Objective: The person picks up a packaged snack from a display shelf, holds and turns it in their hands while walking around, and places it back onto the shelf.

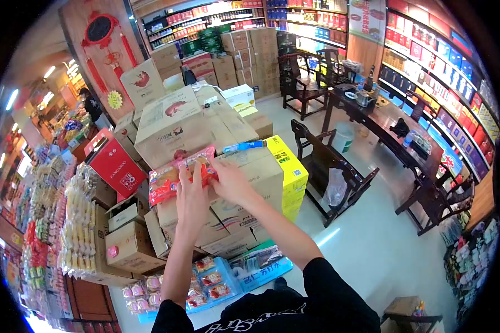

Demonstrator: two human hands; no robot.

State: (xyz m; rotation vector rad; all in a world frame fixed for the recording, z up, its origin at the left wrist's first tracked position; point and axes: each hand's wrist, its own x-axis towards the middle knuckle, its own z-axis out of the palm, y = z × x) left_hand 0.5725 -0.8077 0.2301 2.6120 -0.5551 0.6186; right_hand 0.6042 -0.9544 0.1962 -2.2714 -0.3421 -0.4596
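The left hand (192, 190) lies spread on a red packet (164, 181) (right hand (228, 176) pinching its right end).

The big carton (175, 130) blocks the way forward; above the yellow box (292, 183), the right hand (226, 176) can pass sideways

A stack of cardboard boxes (258, 180) serves as the working surface. A blue object (241, 146) and a larger carton with a red printed picture (169, 125) lie on top; whether the red packet (166, 180) above its near side rests there is hard to tell. The pale floor (350, 261) bears the stack, a dark wooden chair (318, 166) and a pale bin (344, 136).
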